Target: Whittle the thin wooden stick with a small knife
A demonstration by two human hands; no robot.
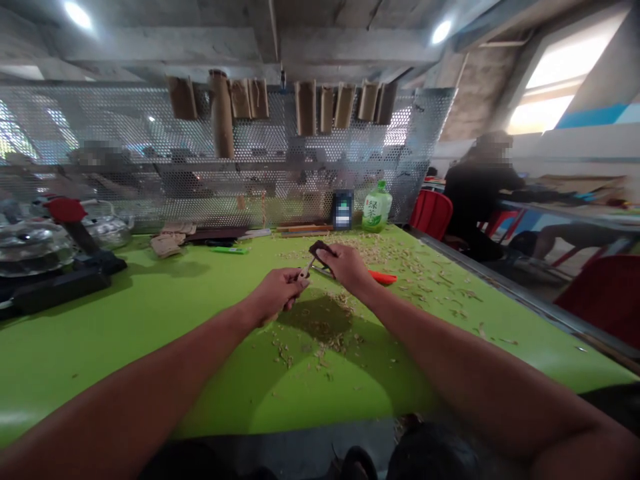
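My left hand [280,293] is closed on a small pale piece of wood [304,274], held just above the green table. My right hand [347,263] grips a carving knife with a dark handle [318,249]; its thin light blade [310,263] reaches down to the wood. The blade's exact contact with the wood is too small to make out. Behind and below the right hand lies a tool with an orange-red handle [383,277], partly hidden by that hand. Curled wood shavings [333,340] are scattered under both hands.
On the green table [150,360], more shavings [445,280] spread right. A green-tea bottle [377,208] stands by the perforated metal screen [295,173]. A green-handled cutter [229,250] and gloves [170,239] lie at the back. Metal kettles [35,247] stand left; a person [475,193] sits right.
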